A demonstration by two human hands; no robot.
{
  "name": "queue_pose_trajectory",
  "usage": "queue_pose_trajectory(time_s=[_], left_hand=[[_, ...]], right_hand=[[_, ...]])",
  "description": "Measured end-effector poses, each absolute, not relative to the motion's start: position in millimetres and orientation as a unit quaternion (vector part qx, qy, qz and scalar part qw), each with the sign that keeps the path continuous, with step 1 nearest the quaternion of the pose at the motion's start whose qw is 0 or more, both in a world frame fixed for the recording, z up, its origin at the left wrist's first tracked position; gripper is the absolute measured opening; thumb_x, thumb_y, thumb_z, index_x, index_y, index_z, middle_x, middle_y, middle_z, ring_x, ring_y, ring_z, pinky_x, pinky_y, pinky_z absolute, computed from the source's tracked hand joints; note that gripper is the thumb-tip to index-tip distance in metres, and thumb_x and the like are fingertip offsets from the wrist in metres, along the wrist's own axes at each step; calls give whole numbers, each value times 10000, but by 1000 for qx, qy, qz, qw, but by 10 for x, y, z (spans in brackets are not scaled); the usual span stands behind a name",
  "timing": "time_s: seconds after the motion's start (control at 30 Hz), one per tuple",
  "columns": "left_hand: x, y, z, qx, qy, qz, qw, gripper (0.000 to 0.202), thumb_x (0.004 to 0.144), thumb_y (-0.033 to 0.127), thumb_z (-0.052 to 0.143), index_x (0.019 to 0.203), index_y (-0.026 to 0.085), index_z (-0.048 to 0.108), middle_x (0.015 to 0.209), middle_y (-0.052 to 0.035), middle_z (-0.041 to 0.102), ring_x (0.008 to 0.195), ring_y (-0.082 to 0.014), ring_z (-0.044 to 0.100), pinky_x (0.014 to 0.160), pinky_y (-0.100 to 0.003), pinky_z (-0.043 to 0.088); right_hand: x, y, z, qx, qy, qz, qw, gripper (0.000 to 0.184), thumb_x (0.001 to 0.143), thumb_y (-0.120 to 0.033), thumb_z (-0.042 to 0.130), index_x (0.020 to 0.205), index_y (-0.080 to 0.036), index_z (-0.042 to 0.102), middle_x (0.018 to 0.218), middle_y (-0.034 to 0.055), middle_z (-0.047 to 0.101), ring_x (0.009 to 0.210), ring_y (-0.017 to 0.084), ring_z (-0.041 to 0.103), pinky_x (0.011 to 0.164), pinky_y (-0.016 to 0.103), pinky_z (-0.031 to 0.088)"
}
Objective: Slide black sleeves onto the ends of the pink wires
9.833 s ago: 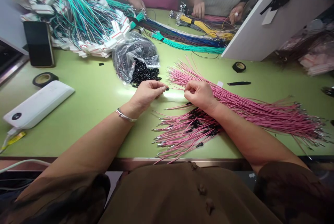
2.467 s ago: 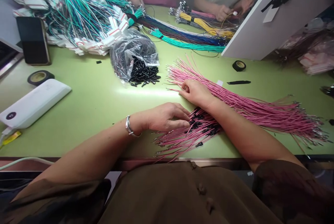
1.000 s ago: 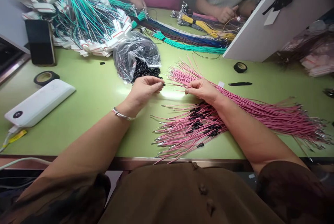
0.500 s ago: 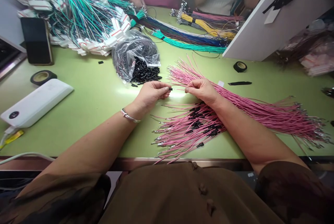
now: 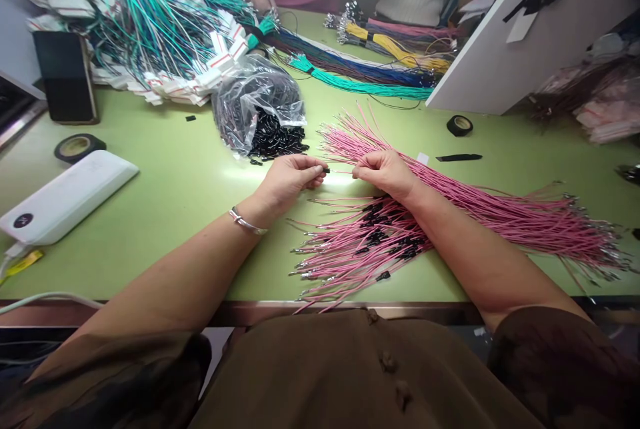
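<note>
Left hand [image 5: 289, 178] slid closer to right hand [image 5: 386, 174], pinching black piece [image 5: 327, 170]; right pinching pink wire [image 5: 343, 172], beyond near edge of surface [image 5: 175, 216]

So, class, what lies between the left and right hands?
The head view shows a black piece held by the left hand and a pink wire held by the right hand; whether they touch is too small to tell.
</note>
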State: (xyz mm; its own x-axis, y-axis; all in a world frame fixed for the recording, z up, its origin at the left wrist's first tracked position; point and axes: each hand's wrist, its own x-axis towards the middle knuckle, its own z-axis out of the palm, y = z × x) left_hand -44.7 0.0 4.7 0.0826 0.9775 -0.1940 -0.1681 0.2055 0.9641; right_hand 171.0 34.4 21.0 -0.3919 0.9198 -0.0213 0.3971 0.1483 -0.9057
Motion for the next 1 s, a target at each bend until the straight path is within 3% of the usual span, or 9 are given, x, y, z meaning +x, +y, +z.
queue_pose_trajectory(time_s=[0.4, 0.57, 0.67, 0.8, 0.87, 1.0], left_hand=[[-211, -38, 69, 559, 497, 401, 529, 205, 675, 243, 765, 845, 127, 778, 720, -57, 732, 611, -126, 621, 640, -270, 516], [-175, -68, -3, 612, 501, 394, 469, 149, 686, 236, 770, 789, 145, 713, 667, -23, 699, 596, -113, 601, 577, -234, 465], [-179, -57, -19, 606, 524, 393, 453, 125, 731, 252, 745, 752, 146, 681, 619, -14, 665, 539, -103, 572, 533, -229, 450], [-179, -30, -18, 549, 499, 409, 531, 155, 766, 182, 708, 898, 139, 640, 623, -17, 671, 539, -120, 616, 574, -249, 510], [-190, -29, -21, 546, 494, 398, 546, 196, 764, 146, 695, 947, 134, 626, 643, -28, 689, 565, -128, 636, 602, -258, 525], [-228, -73, -26, 619, 492, 366, 491, 164, 775, 158, 656, 933, 147, 699, 732, -46, 729, 667, -154, 663, 676, -283, 532]], right_hand=[[1715, 317, 207, -436, -724, 487, 218, 294, 793, -418, 662, 684, -148, 622, 524, -42, 482, 499, 68, 406, 487, 217, 321], [1725, 333, 205, -490, -653, 497, 293, 381, 809, -514, 647, 772, -136, 684, 619, 7, 567, 524, 86, 482, 503, 234, 401], [1720, 339, 191, -447, -726, 466, 234, 357, 771, -477, 684, 826, -129, 743, 609, -4, 568, 562, 94, 475, 544, 240, 375], [1680, 311, 182, -414, -813, 363, 190, 331, 785, -437, 661, 913, -155, 776, 656, -6, 610, 597, 95, 465, 578, 250, 328], [1702, 311, 229, -429, -830, 317, 166, 260, 789, -383, 653, 871, -170, 778, 606, -19, 585, 565, 89, 438, 566, 254, 301], [1901, 389, 423, -436, -832, 342, 16, 102, 710, -277, 713, 738, -188, 755, 546, -32, 576, 508, 82, 425, 531, 259, 285]])
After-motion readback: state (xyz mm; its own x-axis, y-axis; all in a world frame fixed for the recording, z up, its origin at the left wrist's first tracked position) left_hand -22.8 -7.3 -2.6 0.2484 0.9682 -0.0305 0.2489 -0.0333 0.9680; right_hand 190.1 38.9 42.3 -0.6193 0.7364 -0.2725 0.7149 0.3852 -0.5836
